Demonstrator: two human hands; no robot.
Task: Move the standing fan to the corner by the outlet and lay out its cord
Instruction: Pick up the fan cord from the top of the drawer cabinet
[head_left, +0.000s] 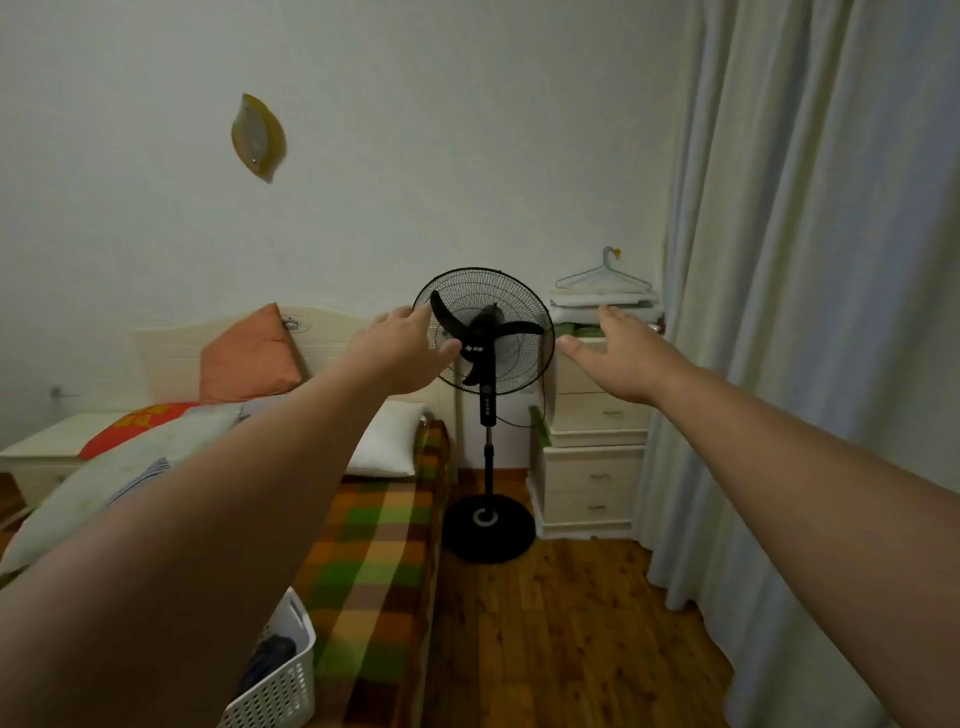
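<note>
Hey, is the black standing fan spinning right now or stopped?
Stopped. The black standing fan shows its three blades sharp and separate, with no spin blur. Plugged in or not: cannot tell.

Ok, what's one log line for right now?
phase: reach | fan: upright, between bed and drawers | left hand: open, at its left edge | right hand: open, to its right | grip: none yet
</note>
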